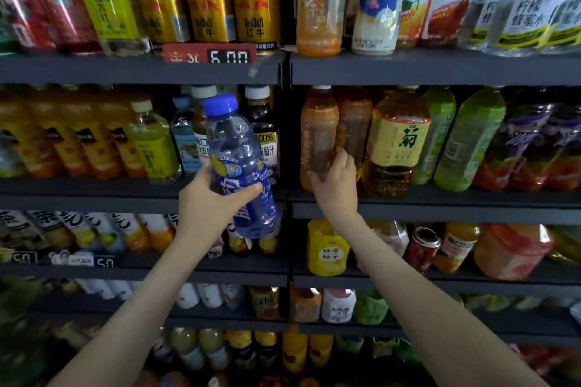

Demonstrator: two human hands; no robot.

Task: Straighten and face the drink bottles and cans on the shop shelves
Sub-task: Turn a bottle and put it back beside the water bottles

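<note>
Stocker: What could go wrong here?
Checker: The left hand (210, 198) holds the blue-capped bottle (240, 163) tilted and off the shelf, at nine o'clock from the right hand (336, 181). Gripped so low, it could swing into the front row.
Stocker: And the fingers?
Checker: Left thumb and fingers wrap its label. Right fingers (344, 160) curl round the amber bottle (319, 132), which stands on the shelf (440, 209) at twelve o'clock. A hard twist may knock the yellow-labelled bottle (399, 138) at three o'clock.
</note>
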